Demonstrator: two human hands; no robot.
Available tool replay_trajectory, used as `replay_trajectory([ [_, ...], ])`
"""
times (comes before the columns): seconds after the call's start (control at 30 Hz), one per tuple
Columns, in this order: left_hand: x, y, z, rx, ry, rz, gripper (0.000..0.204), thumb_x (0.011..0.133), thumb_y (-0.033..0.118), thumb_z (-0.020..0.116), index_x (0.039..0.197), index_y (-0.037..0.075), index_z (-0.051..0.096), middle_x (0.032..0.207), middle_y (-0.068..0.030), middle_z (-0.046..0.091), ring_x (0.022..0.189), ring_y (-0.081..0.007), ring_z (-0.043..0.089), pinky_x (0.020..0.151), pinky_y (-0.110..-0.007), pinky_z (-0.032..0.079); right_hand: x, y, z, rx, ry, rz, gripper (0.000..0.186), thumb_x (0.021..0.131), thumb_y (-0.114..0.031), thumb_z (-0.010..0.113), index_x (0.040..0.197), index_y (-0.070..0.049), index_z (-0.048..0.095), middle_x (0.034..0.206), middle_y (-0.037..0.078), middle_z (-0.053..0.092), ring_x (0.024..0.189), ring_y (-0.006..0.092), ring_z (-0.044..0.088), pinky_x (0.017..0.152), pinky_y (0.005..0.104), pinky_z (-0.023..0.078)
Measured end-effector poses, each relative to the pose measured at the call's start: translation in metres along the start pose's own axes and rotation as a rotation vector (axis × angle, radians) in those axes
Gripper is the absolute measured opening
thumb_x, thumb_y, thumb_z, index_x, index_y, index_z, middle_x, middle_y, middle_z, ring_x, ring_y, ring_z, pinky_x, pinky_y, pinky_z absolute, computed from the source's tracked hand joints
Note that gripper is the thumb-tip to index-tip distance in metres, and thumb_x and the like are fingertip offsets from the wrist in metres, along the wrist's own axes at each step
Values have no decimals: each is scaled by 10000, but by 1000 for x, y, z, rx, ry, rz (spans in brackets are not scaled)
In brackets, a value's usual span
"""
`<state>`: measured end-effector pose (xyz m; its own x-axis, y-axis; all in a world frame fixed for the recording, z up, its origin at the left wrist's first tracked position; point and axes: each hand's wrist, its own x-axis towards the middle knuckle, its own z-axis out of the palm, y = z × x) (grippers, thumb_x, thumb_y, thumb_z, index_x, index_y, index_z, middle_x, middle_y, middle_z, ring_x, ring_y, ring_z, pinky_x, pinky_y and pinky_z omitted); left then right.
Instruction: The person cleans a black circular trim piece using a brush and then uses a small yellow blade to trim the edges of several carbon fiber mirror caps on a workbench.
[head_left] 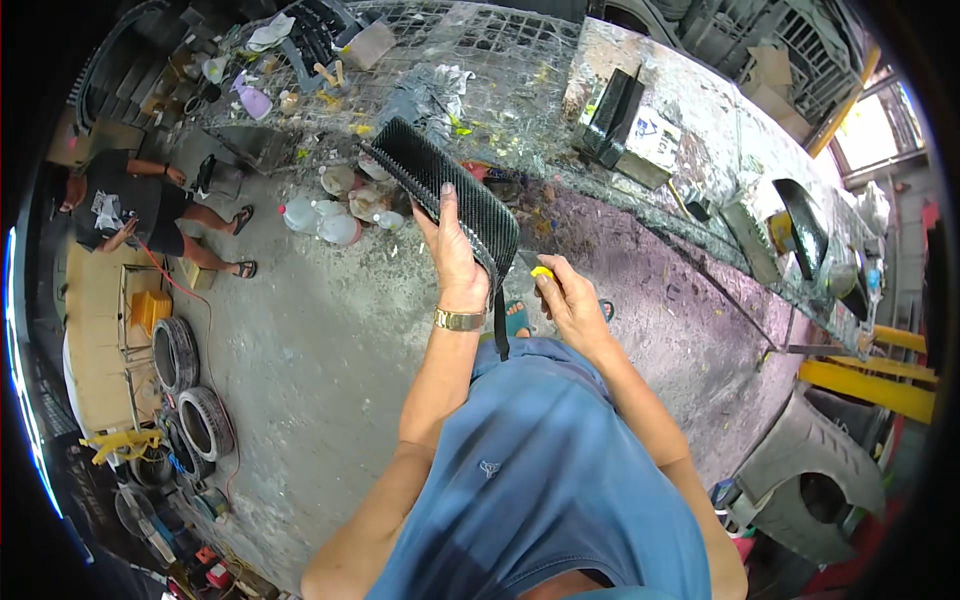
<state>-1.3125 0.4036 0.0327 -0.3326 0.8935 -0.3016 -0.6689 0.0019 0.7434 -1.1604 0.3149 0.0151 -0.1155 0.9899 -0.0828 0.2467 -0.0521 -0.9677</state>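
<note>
My left hand [450,240] grips a black, curved carbon-fibre piece [420,165] with a ragged edge, held up at the middle of the view; a narrow black strip hangs from its lower end. Just right of that lower end, my right hand [567,298] is closed on a small yellow-handled blade [541,272], its thin tip pointing at the piece.
A paint-spattered bench [510,70] spans the top and right, holding black moulded parts [610,115]. Plastic jugs [335,220] stand beyond my left hand. A co-worker [135,195] is at left, near stacked tyres [205,420]. A grey panel [830,460] stands at lower right.
</note>
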Motion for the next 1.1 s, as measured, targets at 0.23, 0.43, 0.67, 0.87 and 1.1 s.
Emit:
replay_trajectory([
  [0.23, 18, -12, 12, 35, 28, 38, 556, 934, 207, 605, 1417, 138, 339, 1257, -36, 527, 1042, -172, 558, 874, -333, 475, 32, -5, -14, -218, 35, -102, 256, 919, -165, 586, 1136, -30, 564, 820, 159, 627, 639, 257, 638, 589, 361, 483],
  [0.43, 34, -24, 12, 34, -48, 17, 662, 939, 204, 601, 1493, 143, 245, 1354, -36, 474, 1133, -167, 498, 964, -332, 409, 49, -4, -23, -295, 115, -272, 247, 898, -143, 600, 1119, -34, 583, 916, 159, 628, 685, 322, 632, 610, 387, 500],
  [0.67, 33, -21, 41, 25, 26, 63, 414, 952, 203, 578, 1334, 117, 444, 1124, -14, 598, 913, -141, 612, 767, -306, 530, 58, -13, -33, -390, 93, -229, 264, 879, -88, 610, 1124, 7, 590, 886, 173, 611, 789, 354, 614, 699, 377, 494],
  [0.87, 35, -21, 46, 0, 27, 17, 477, 942, 240, 604, 1361, 106, 421, 1163, -22, 585, 962, -147, 595, 811, -312, 514, 60, -11, -34, -383, 85, -205, 273, 863, -68, 621, 1122, 17, 601, 860, 181, 613, 760, 342, 621, 684, 374, 495],
  [1.1, 36, -29, 40, 35, 30, 47, 480, 941, 260, 605, 1358, 103, 426, 1166, -24, 585, 962, -153, 594, 823, -316, 509, 58, 0, -32, -348, 122, -272, 259, 867, -111, 628, 1100, -1, 608, 820, 152, 612, 664, 329, 628, 584, 399, 496],
])
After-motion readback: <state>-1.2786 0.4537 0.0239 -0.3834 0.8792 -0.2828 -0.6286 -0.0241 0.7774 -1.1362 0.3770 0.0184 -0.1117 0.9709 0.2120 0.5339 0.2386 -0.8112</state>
